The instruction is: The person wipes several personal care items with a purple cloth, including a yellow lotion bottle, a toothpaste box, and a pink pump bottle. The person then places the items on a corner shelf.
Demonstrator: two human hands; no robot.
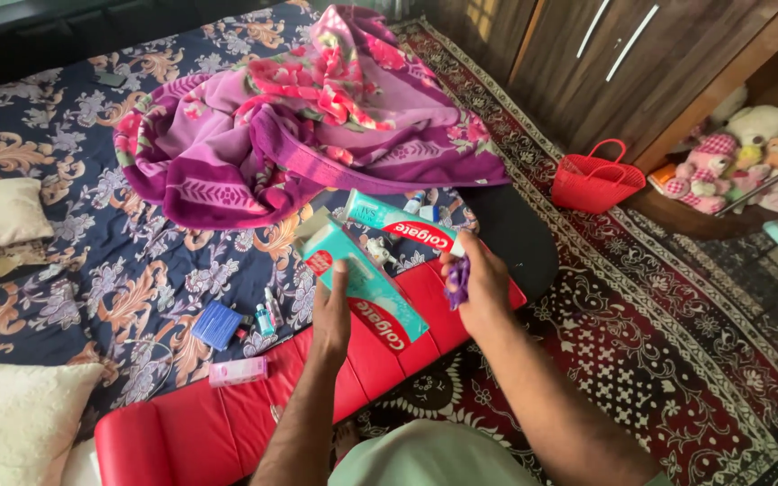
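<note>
Teal cardboard toothpaste carton (366, 286) sits gripped in the left hand (330, 317), held above the red padded bed edge (227, 418). Right hand (477, 281) grasps the white-and-red toothpaste tube (402, 225) plus a small purple item (457, 281). Advisable: steady the carton mouth, keep tube aligned. Beyond lies a crumpled pink-purple floral blanket (299, 126).

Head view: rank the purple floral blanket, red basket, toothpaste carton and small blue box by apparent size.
1. Purple floral blanket
2. Red basket
3. Toothpaste carton, in the left hand; nearer the camera, so its rank against the basket is unsure
4. Small blue box
</note>
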